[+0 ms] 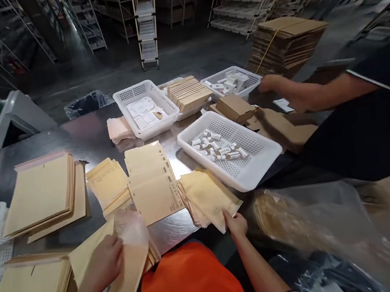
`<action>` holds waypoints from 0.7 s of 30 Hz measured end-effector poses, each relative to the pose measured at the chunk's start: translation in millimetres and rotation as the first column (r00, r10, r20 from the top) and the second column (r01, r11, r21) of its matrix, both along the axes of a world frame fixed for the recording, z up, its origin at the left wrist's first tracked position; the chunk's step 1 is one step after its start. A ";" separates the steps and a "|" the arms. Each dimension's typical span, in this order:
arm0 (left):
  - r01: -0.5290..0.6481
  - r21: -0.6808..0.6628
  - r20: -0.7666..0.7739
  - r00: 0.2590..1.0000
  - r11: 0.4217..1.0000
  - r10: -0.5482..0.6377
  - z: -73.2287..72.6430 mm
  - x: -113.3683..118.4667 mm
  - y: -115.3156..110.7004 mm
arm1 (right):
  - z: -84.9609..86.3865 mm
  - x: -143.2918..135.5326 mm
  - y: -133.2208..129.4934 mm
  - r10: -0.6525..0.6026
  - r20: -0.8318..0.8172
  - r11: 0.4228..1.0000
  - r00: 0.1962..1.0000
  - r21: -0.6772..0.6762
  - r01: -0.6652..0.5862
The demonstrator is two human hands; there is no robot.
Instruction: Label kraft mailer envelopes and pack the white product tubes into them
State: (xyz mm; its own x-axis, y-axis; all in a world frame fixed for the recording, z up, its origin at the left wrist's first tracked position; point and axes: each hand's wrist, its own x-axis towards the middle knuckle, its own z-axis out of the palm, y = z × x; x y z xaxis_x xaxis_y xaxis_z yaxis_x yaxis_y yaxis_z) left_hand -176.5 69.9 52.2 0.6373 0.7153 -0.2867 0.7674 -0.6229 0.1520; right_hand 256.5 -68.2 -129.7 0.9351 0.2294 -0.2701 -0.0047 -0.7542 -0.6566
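Note:
My left hand is closed on a kraft padded envelope at the lower left, with the envelope's pale flap sticking up and partly blurred. At the table's near edge, my right hand pinches the corner of a yellowish envelope that lies on top of a small pile. Between the hands is an overlapping row of printed kraft envelopes. Smaller yellow envelopes lie just left of that row. A white basket with several small labelled tubes sits beyond my right hand.
Large envelope stacks fill the table's left side. Farther back are a white basket of papers, a row of upright envelopes and a basket of small white boxes. A co-worker's arm reaches in from the right over cardboard.

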 end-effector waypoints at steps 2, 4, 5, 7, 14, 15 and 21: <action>-0.009 -0.059 -0.107 0.994 0.998 0.003 -11.4 29.9 6.5 | 5.9 -0.9 -6.6 -0.070 -0.019 0.998 0.997 -0.001 0.070; -0.029 -0.076 -0.150 0.989 0.997 0.017 -17.5 46.3 10.3 | 17.2 -6.7 -10.3 -0.107 -0.036 0.992 0.994 0.062 0.109; -0.040 -0.079 -0.156 0.987 0.996 0.027 -18.5 48.4 11.2 | 26.4 -10.9 -10.8 -0.110 -0.045 0.988 0.993 0.100 0.114; -0.064 -0.080 -0.142 0.988 0.995 0.052 -17.6 42.0 11.2 | 53.9 -20.0 -8.0 -0.073 -0.063 0.969 0.995 0.230 0.085; -0.199 0.027 0.141 0.971 0.980 0.193 -5.8 -18.9 2.1 | 161.5 -82.9 70.6 0.456 0.291 0.676 0.841 0.502 -0.540; -0.216 0.046 0.184 0.961 0.975 0.205 -4.9 -25.4 0.6 | 159.9 -102.4 89.0 0.554 0.282 0.633 0.784 0.468 -0.616; -0.284 0.101 0.280 0.928 0.953 0.247 -8.9 -43.7 -15.5 | 83.1 -202.5 154.9 0.891 -0.053 0.448 0.451 0.261 -0.855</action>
